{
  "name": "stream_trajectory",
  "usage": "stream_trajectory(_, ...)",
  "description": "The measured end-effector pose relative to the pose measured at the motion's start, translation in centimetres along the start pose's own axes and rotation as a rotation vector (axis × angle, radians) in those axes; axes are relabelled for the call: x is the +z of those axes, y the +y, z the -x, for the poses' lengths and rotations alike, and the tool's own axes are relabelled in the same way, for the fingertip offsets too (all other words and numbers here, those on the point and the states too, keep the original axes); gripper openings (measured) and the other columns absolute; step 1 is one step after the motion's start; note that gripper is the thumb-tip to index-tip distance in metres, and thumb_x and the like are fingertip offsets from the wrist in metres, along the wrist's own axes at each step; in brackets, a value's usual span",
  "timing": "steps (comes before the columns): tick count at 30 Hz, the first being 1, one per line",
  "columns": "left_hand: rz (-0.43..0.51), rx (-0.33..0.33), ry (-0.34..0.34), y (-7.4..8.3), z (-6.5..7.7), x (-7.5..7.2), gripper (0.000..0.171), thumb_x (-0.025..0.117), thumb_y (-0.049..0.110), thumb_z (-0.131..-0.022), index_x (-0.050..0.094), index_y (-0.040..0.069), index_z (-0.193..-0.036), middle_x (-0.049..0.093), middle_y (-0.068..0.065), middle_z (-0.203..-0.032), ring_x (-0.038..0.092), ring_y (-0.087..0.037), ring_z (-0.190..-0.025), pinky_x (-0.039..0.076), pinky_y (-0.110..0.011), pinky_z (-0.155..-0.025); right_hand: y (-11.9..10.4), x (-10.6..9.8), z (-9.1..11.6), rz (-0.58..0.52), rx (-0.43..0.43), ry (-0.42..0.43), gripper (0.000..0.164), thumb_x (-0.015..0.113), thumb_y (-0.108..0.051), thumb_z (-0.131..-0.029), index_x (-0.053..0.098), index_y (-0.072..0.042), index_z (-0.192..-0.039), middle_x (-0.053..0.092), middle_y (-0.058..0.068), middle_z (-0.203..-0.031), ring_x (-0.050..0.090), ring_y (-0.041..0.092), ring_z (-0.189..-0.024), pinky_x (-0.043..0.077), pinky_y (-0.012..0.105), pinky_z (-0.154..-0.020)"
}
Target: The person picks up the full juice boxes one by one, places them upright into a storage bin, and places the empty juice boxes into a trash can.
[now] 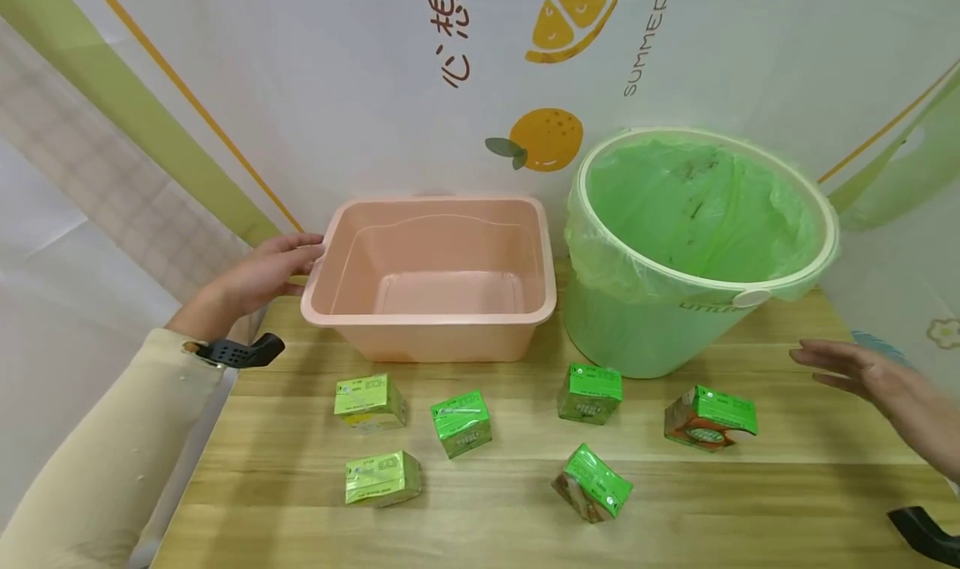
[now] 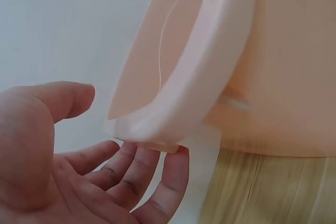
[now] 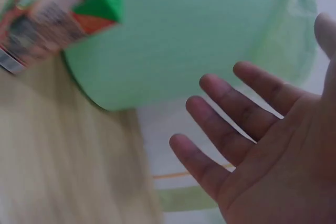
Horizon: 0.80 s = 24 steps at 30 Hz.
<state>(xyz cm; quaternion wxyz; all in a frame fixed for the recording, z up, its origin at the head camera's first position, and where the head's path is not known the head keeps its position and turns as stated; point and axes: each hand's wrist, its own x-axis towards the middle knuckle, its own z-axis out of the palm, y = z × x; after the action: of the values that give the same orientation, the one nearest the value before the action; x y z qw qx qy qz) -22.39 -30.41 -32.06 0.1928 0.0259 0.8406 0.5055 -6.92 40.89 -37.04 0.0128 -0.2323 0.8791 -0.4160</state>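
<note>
At the left end of the pink plastic basin (image 1: 427, 340) is my left hand (image 1: 268, 271). In the left wrist view, its fingertips (image 2: 176, 156) meet the underside of the basin's rim (image 2: 181, 95), while the thumb stays apart from it. On the right, my right hand (image 1: 870, 377) hovers with spread fingers and holds nothing. It is nearest to a green and red drink carton (image 1: 708, 419) and a light green bin (image 1: 637, 323). Several more small cartons lie on the table, among them a yellow-green carton (image 1: 382, 479) and a green carton (image 1: 592, 481).
A translucent green bag (image 1: 667, 202) lines the bin, its edge folded over the rim. The basin and bin stand side by side at the back of the wooden table (image 1: 510, 523). A white curtain (image 1: 337, 77) with fruit prints hangs behind them.
</note>
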Motion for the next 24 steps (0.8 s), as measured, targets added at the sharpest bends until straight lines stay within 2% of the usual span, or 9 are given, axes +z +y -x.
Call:
stream_trajectory(5, 0.030, -0.003, 0.006, -0.5, -0.3, 0.1, 0.066, 0.051, 0.032, -0.098, 0.020, 0.000, -0.147, 0.045, -0.019, -0.132, 0.056, -0.007, -0.099, 0.051, -0.027, -0.084, 0.9, 2.6, 0.6, -0.164, -0.065, -0.057, 0.041, 0.023, 0.005, -0.101, 0.027, 0.010, -0.141, 0.043, 0.017, -0.140, 0.045, 0.008, -0.124, 0.038, 0.011, -0.091)
stream_trajectory(7, 0.052, 0.000, 0.011, -0.6, -0.4, 0.1, 0.066, 0.053, 0.029, -0.097, 0.021, 0.000, -0.147, 0.045, -0.018, -0.131, 0.057, -0.007, -0.099, 0.050, -0.025, -0.085, 1.2, 3.5, 0.6, -0.224, -0.070, -0.086, 0.043, 0.028, 0.008, -0.099, 0.025, 0.011, -0.141, 0.040, 0.020, -0.141, 0.045, 0.011, -0.125, 0.040, 0.012, -0.091)
stream_trajectory(11, 0.084, -0.006, 0.021, -0.9, -0.7, -0.1, 0.065, 0.054, 0.026, -0.096, 0.023, 0.000, -0.147, 0.048, -0.015, -0.128, 0.058, -0.007, -0.098, 0.050, -0.022, -0.084, 1.8, 5.2, 0.1, -0.378, -0.133, -0.137, 0.049, 0.037, 0.011, -0.095, 0.020, 0.015, -0.140, 0.033, 0.027, -0.143, 0.041, 0.017, -0.129, 0.040, 0.016, -0.094)
stream_trajectory(13, 0.109, -0.012, 0.025, -1.0, -0.7, -0.1, 0.065, 0.055, 0.025, -0.096, 0.023, 0.000, -0.147, 0.051, -0.011, -0.123, 0.058, -0.007, -0.096, 0.050, -0.021, -0.083, 2.1, 6.0, -0.3, -0.465, -0.172, -0.163, 0.052, 0.041, 0.011, -0.094, 0.017, 0.017, -0.140, 0.029, 0.031, -0.143, 0.038, 0.021, -0.132, 0.036, 0.015, -0.099)
stream_trajectory(18, 0.157, -0.017, 0.031, -1.1, -0.7, -0.1, 0.065, 0.055, 0.023, -0.096, 0.022, -0.001, -0.147, 0.056, -0.001, -0.112, 0.060, -0.007, -0.092, 0.051, -0.020, -0.079, 2.3, 7.9, -1.1, -0.510, -0.180, -0.180, 0.063, 0.051, 0.013, -0.087, 0.017, 0.016, -0.141, 0.029, 0.030, -0.142, 0.040, 0.023, -0.128, 0.042, 0.020, -0.094)
stream_trajectory(24, 0.197, -0.009, 0.022, -1.1, -0.8, 0.0, 0.065, 0.054, 0.022, -0.097, 0.019, 0.000, -0.148, 0.053, -0.002, -0.114, 0.059, -0.007, -0.094, 0.051, -0.020, -0.080, 2.7, 9.6, -1.6, -0.622, -0.203, -0.178, 0.073, 0.051, 0.024, -0.079, 0.013, 0.017, -0.141, 0.028, 0.029, -0.143, 0.047, 0.022, -0.120, 0.051, 0.029, -0.084)
